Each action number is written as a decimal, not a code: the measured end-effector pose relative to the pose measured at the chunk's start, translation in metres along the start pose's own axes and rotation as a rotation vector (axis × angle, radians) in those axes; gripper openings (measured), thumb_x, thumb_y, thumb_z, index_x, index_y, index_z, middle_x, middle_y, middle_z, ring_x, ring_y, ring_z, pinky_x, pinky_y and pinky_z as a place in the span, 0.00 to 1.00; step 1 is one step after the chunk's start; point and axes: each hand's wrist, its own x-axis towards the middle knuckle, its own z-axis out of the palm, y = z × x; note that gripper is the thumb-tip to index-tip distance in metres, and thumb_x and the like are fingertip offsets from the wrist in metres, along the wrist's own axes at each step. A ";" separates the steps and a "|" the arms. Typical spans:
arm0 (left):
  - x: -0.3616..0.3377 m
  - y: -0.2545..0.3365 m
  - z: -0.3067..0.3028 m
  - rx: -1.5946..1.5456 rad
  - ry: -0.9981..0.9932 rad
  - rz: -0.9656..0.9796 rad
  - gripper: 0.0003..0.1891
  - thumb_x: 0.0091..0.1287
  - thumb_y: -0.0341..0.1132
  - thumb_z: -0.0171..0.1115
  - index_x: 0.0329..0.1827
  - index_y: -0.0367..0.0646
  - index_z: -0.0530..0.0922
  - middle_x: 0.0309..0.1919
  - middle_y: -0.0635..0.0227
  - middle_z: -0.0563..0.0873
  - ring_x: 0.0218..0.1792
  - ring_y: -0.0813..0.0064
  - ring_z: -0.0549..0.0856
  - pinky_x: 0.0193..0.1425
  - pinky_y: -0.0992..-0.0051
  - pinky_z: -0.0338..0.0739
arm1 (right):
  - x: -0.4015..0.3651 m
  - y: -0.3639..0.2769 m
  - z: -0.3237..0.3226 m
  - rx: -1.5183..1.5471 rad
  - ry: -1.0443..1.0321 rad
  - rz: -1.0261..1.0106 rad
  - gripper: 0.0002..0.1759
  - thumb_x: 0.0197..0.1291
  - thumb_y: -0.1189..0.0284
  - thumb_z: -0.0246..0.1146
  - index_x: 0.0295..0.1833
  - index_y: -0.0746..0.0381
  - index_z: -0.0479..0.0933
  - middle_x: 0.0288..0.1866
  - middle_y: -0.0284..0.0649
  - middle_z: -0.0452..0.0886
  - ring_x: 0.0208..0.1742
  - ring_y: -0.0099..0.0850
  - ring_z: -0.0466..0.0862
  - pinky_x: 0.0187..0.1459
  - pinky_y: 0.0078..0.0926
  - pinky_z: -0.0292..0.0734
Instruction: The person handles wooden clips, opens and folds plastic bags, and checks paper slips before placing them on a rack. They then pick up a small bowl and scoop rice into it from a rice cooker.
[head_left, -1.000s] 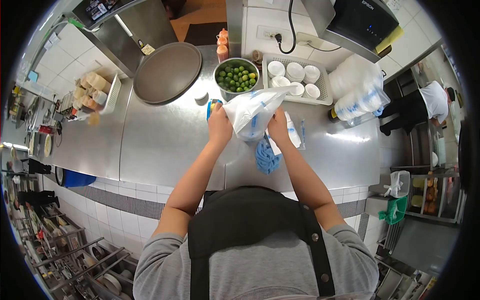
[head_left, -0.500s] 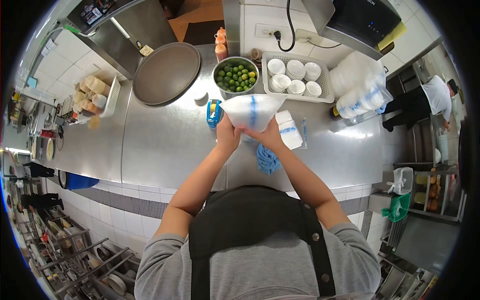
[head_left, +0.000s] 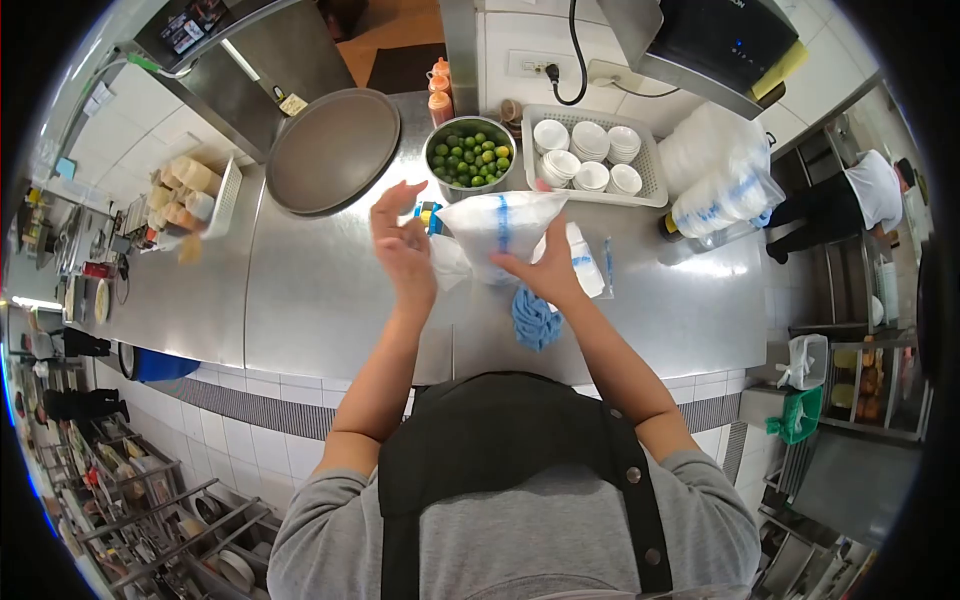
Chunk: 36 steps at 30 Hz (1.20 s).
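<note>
My right hand (head_left: 552, 265) grips a white plastic bag (head_left: 503, 225) with a blue stripe down its middle, its thumb across the near side and its fingers behind. Off to the bag's left, my left hand (head_left: 402, 245) is raised and holds nothing, its fingers apart and partly bent. Behind that hand a blue tape dispenser (head_left: 430, 217) shows in part. A crumpled white piece (head_left: 450, 263) hangs between the left hand and the bag. Flat white packs with blue print (head_left: 583, 258) lie right of the right hand, and a blue cloth (head_left: 536, 320) is bunched below it.
At the back of the steel counter (head_left: 340, 290) stand a bowl of limes (head_left: 470, 180), a basket of small white bowls (head_left: 655, 190), sauce bottles (head_left: 440, 100) and a round dark tray (head_left: 333, 150). Bagged white containers (head_left: 725, 190) stand right. A co-worker (head_left: 870, 190) is at the far right.
My left hand has let go of the white bag and moved left, opening its fingers. The right hand still holds the bag, and a crumpled white piece now shows at its left side.
</note>
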 end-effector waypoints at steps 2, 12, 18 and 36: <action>0.005 0.033 -0.003 -0.099 0.127 -0.075 0.49 0.67 0.81 0.35 0.63 0.40 0.72 0.54 0.58 0.84 0.20 0.90 0.61 0.21 0.86 0.53 | 0.004 -0.024 -0.005 -0.079 0.118 -0.205 0.62 0.45 0.56 0.84 0.79 0.64 0.56 0.79 0.50 0.60 0.77 0.48 0.65 0.76 0.47 0.60; -0.018 0.076 -0.018 -0.640 -0.405 -0.115 0.55 0.62 0.85 0.28 0.60 0.36 0.71 0.52 0.53 0.83 0.20 0.84 0.68 0.22 0.84 0.62 | 0.001 -0.135 -0.011 0.116 -0.407 -0.162 0.38 0.61 0.53 0.73 0.69 0.64 0.71 0.67 0.49 0.76 0.66 0.42 0.75 0.64 0.39 0.71; -0.023 0.099 0.008 -0.285 -0.334 -0.139 0.53 0.58 0.76 0.61 0.73 0.39 0.63 0.68 0.54 0.74 0.62 0.67 0.78 0.64 0.61 0.74 | -0.021 -0.113 -0.009 0.437 -0.307 0.261 0.13 0.63 0.78 0.73 0.48 0.63 0.75 0.42 0.31 0.80 0.43 0.18 0.78 0.46 0.19 0.75; -0.045 0.089 0.016 -0.077 -0.344 -0.392 0.05 0.70 0.26 0.69 0.46 0.36 0.83 0.31 0.74 0.83 0.34 0.86 0.82 0.42 0.83 0.78 | -0.051 -0.093 -0.056 0.372 -0.402 0.358 0.35 0.76 0.47 0.53 0.68 0.68 0.73 0.58 0.40 0.82 0.59 0.28 0.80 0.62 0.29 0.73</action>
